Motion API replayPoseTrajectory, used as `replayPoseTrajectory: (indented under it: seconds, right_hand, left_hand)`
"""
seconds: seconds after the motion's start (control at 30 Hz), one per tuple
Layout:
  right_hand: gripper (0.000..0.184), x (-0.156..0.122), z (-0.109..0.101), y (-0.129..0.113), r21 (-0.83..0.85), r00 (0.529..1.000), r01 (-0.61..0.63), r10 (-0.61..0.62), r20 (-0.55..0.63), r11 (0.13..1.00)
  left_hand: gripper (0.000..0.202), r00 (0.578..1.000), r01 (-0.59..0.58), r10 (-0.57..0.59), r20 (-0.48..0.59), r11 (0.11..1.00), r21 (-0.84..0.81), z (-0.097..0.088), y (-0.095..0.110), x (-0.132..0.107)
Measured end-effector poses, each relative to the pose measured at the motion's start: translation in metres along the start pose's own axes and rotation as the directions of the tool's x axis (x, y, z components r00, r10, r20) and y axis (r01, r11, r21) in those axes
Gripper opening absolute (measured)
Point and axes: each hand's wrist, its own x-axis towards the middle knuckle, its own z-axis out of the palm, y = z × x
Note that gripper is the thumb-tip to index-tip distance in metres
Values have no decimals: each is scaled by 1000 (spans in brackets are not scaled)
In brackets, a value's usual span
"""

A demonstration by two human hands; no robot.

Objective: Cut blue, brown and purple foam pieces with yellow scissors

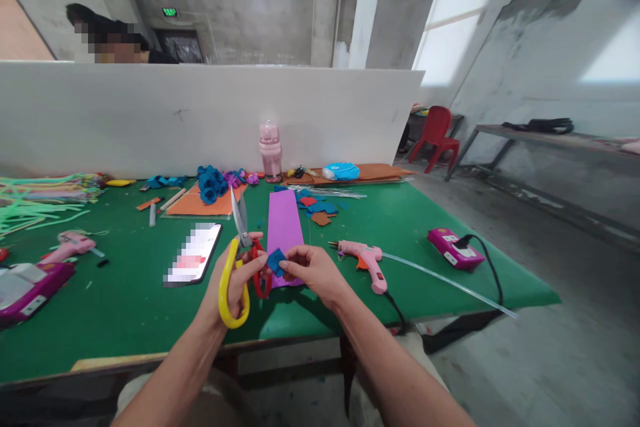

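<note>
In my left hand (pixel 216 289) is a pair of scissors (pixel 225 293) with one yellow and one red handle; the blades point away from me and stand slightly apart. The left thumb and fingertips also reach the edge of a small blue paper piece (pixel 275 261). My right hand (pixel 317 270) pinches the same piece from the other side between thumb and forefinger. Under the hands lies a long purple sheet (pixel 285 220) on the green tabletop. Right of the right hand rests a pink glue gun (pixel 363 253), a long clear glue stick protruding from its back.
A phone (pixel 197 253) lies left of the hands. Behind are blue paper flowers (pixel 211 183) on an orange sheet (pixel 193 203), blue scraps (pixel 325 207) and a pink bottle (pixel 271 153) before a white partition (pixel 200 107). A magenta power box (pixel 453 248) stands right; another person is beyond the partition.
</note>
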Motion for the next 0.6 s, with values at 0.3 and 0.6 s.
replayPoseTrajectory:
  seconds: [0.3,0.6]
  right_hand:
    - [25,0,-2,-4,-39,999,14,-12,48,999]
    - [29,0,-5,-4,-70,999,19,-16,44,997]
  left_hand:
    - [51,999,34,-33,27,999,-13,-5,-2,-1]
    - [47,996,67,-63,70,997,-45,1,0,1]
